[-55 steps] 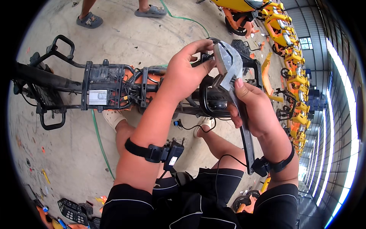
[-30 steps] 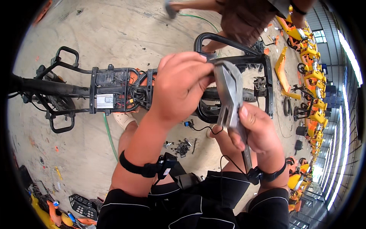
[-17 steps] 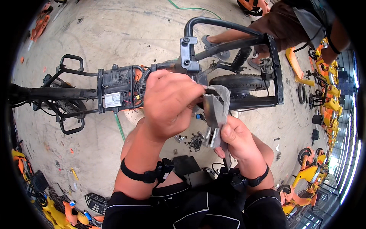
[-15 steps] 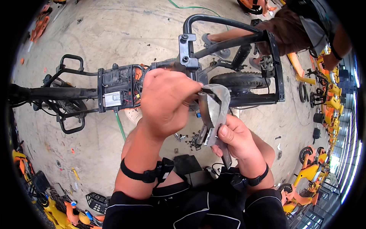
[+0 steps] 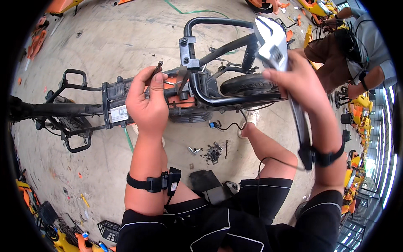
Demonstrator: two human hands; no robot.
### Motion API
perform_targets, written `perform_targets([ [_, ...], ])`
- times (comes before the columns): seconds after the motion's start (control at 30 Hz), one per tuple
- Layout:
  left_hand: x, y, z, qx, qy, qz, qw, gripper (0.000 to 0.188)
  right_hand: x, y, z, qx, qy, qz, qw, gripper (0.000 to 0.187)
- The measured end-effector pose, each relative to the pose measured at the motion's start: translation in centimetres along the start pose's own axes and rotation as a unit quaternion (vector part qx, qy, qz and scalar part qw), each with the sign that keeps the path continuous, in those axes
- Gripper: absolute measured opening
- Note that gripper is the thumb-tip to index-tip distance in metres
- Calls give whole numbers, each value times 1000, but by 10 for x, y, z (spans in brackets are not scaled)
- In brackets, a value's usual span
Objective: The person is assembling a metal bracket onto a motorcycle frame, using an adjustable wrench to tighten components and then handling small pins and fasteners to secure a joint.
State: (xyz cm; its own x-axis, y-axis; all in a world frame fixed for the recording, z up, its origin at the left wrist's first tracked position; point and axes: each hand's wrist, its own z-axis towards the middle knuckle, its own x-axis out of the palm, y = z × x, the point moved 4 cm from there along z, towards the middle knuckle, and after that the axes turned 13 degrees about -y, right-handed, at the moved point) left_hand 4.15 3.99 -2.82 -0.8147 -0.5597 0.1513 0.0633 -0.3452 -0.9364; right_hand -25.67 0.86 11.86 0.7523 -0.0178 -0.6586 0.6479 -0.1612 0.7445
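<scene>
My right hand (image 5: 296, 80) is closed round a large silver adjustable wrench (image 5: 270, 40). Its jaw points away from me above the far right end of a black scooter frame (image 5: 247, 100), and its handle runs back along my forearm. My left hand (image 5: 147, 98) pinches a short dark metal rod (image 5: 158, 67) with a rounded end between thumb and fingers; its exact kind cannot be made out. That hand hovers over the middle of the frame, left of a bolted bracket (image 5: 187, 50) on the bent tube.
Loose bolts and small parts (image 5: 214, 154) lie in a pile on the concrete floor between my legs. A wheel (image 5: 245, 85) sits under the frame's right end. At the right a co-worker (image 5: 348, 50) bends over. Orange and yellow scooter parts (image 5: 361, 101) line the edges.
My right hand has swung the wrench from in front of me up and to the right. My left hand has come away from the wrench's jaw, and the dark rod now shows in its fingers.
</scene>
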Motion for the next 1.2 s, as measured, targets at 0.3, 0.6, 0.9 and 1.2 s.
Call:
perform_targets([
  [0.3, 11, 4, -4, -15, 0, 14, 1000, 22, -9, -5, 74, -253, -110, -302, 913, 53],
  [0.6, 15, 1, -5, -6, -11, -6, 1000, 19, 9, 0, 75, -305, -148, -439, 832, 51],
  [0.9, 11, -6, -5, -23, 20, 17, 999, 23, 25, -12, 68, -382, -222, -406, 800, 47],
  [1.2, 21, -6, 0, -31, -1, -14, 999, 25, 45, 54, 31, -334, -148, -195, 911, 41],
])
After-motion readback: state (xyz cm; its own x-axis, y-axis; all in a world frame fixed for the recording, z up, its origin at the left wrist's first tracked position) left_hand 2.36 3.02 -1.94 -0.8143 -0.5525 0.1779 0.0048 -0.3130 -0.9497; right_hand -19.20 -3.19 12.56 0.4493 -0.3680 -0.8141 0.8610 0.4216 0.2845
